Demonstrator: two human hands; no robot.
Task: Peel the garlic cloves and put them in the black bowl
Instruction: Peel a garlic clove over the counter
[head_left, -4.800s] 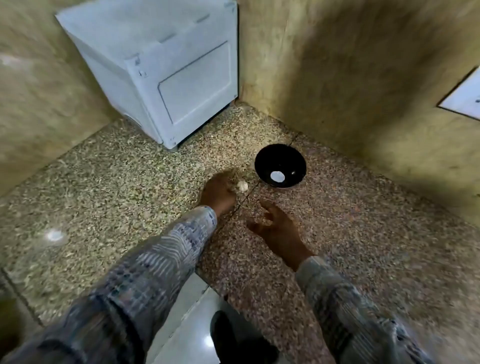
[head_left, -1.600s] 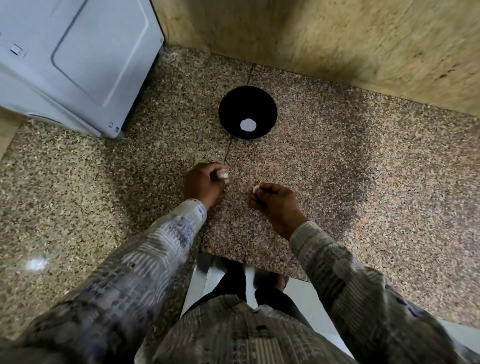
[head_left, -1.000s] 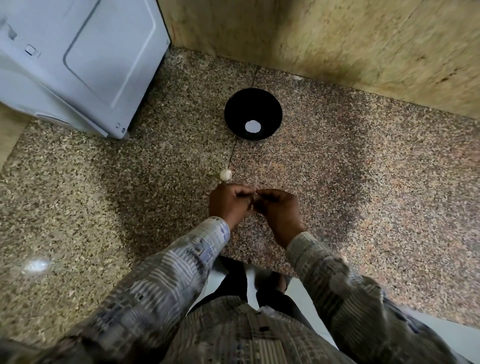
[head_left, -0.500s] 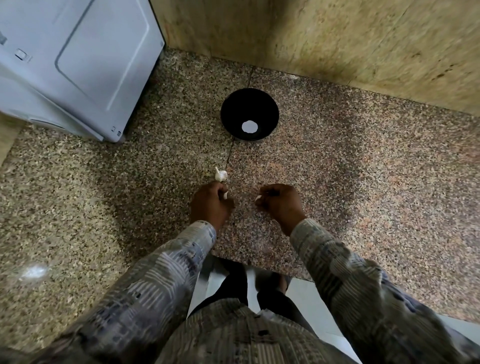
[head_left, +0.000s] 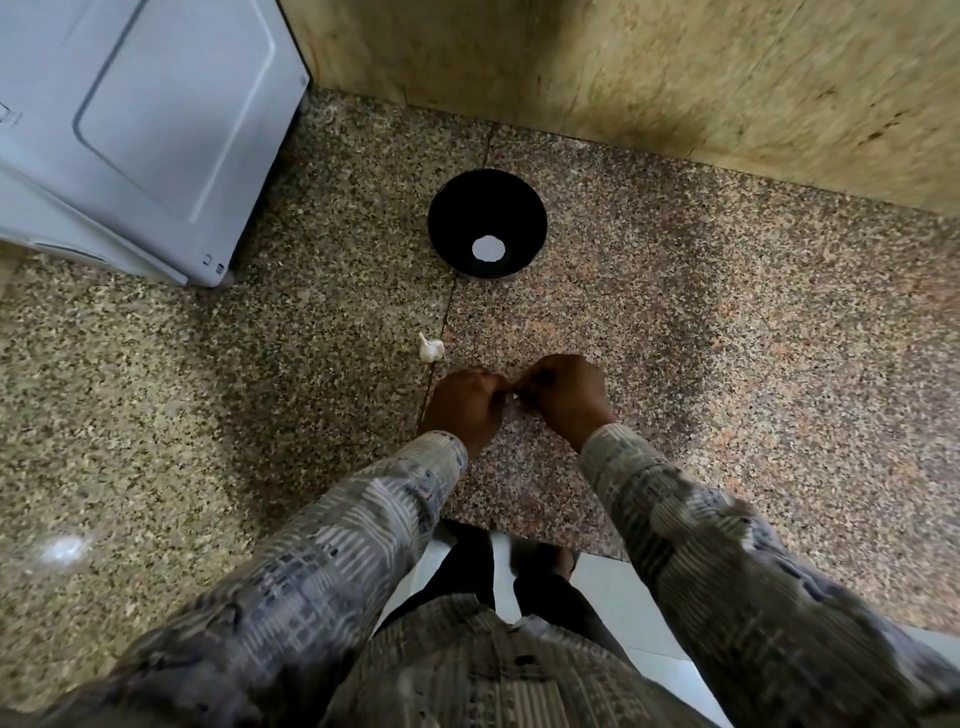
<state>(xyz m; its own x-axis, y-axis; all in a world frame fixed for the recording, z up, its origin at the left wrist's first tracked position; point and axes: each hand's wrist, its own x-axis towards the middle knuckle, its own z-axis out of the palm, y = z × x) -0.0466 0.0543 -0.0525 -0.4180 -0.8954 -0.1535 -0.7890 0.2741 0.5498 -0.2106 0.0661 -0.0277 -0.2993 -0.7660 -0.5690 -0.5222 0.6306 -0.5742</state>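
Observation:
The black bowl (head_left: 485, 208) stands on the speckled granite counter, with a round white patch (head_left: 488, 248) showing at its bottom. A small white piece of garlic (head_left: 430, 349) lies on the counter between the bowl and my hands. My left hand (head_left: 464, 405) and my right hand (head_left: 569, 395) meet fingertip to fingertip just above the counter. Between the fingertips a tiny white garlic clove (head_left: 514, 397) shows, pinched by both hands and mostly hidden.
A pale grey appliance (head_left: 140, 130) fills the back left corner. A yellowish stone wall (head_left: 675, 78) runs behind the bowl. The counter's front edge (head_left: 540, 543) is close to my body, with a white floor below it.
My hands were apart half a second ago. Now they have come together over the counter, both gripping the small clove. The garlic piece and bowl have not moved.

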